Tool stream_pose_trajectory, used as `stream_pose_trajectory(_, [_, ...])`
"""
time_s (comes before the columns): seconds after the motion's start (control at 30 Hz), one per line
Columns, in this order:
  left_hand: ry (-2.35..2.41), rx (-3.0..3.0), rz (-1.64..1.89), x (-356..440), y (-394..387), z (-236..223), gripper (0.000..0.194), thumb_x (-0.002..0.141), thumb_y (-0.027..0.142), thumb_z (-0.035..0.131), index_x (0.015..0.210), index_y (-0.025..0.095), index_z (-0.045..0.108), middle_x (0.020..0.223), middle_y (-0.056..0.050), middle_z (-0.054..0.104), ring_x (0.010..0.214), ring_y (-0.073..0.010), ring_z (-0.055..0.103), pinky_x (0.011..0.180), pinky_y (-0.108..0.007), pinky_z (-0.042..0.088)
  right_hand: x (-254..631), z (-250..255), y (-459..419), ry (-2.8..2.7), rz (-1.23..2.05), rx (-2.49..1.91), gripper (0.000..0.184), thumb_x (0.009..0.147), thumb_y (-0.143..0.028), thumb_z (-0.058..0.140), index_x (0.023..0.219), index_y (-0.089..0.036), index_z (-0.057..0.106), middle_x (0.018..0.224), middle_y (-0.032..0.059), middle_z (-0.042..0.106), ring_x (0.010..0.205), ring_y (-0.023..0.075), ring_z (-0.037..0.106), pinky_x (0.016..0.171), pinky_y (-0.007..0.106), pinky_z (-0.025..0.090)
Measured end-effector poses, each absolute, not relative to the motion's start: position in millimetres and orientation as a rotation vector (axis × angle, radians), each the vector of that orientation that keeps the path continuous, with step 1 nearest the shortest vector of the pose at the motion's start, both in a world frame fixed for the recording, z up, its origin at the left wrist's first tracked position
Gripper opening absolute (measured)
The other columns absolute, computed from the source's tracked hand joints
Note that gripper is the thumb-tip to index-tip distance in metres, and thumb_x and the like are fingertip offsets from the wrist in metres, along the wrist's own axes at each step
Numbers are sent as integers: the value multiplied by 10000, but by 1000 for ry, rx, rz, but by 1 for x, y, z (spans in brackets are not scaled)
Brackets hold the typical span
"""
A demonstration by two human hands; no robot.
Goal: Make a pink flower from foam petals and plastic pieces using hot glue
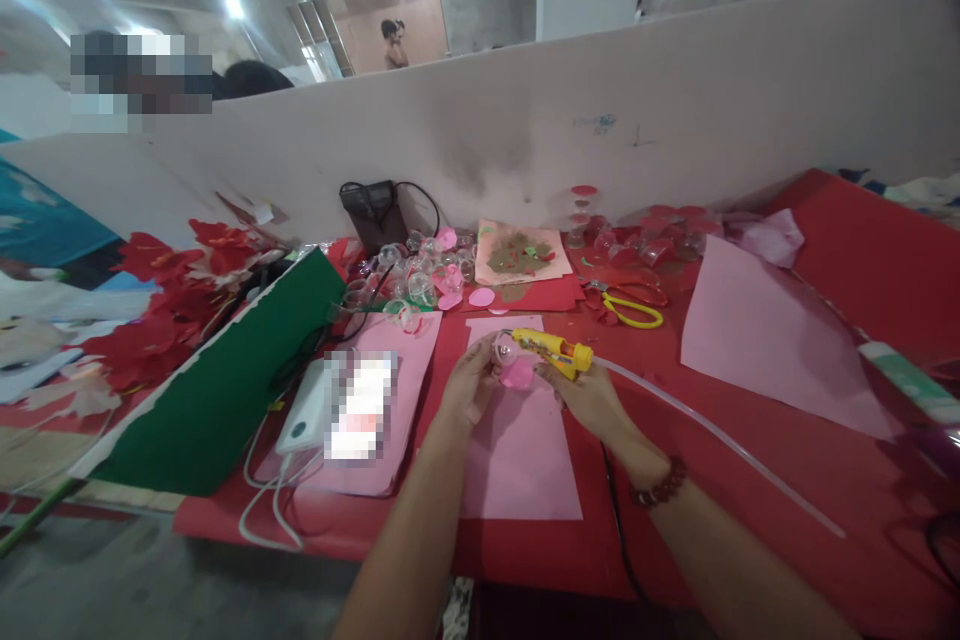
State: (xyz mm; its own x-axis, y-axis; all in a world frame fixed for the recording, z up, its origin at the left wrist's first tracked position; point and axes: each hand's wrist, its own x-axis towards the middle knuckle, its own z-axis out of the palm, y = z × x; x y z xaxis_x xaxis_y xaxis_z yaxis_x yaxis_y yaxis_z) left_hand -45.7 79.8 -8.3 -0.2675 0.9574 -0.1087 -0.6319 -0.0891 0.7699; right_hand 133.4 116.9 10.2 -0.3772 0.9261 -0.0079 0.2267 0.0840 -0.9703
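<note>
My right hand (581, 395) is wrapped round a yellow hot glue gun (551, 350), with a long clear glue stick (720, 435) trailing from its back end to the right. Between the fingers of my left hand (471, 382) is a small clear plastic cup (505, 350), and the gun's nozzle meets it. A pink paper petal (517, 376) hangs just below the cup, partly hidden by my fingers. Both hands are above a pink paper sheet (521, 460) lying on the red table covering.
A power bank (306, 410) with white cables and a lit phone (361, 405) lie at left beside a green board (232, 390). Clear plastic cups (421, 288) pile up behind. Yellow-handled scissors (634, 310) and a pink sheet (772, 350) are at right. A pale partition (480, 140) stands behind.
</note>
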Motion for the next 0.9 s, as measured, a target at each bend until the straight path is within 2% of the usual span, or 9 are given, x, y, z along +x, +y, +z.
stream_pose_trajectory(0.4, [906,458,1685,-44,80,-6,330,693,321,762,961,137,708,792,-22,681,679,-84,594,656,-184,465,134,8,120,-1690,1320,-1127,425,748,-582,615,660,-166,613,430,-36,463,429,110,433,419,227,363])
stream_pose_trajectory(0.9, [821,315,1712,-44,83,-4,247,813,270,655,1003,115,684,782,-44,675,669,-83,614,668,-170,488,133,9,119,-1683,1286,-1139,411,745,-568,620,613,-183,559,439,-41,458,426,109,436,423,232,355])
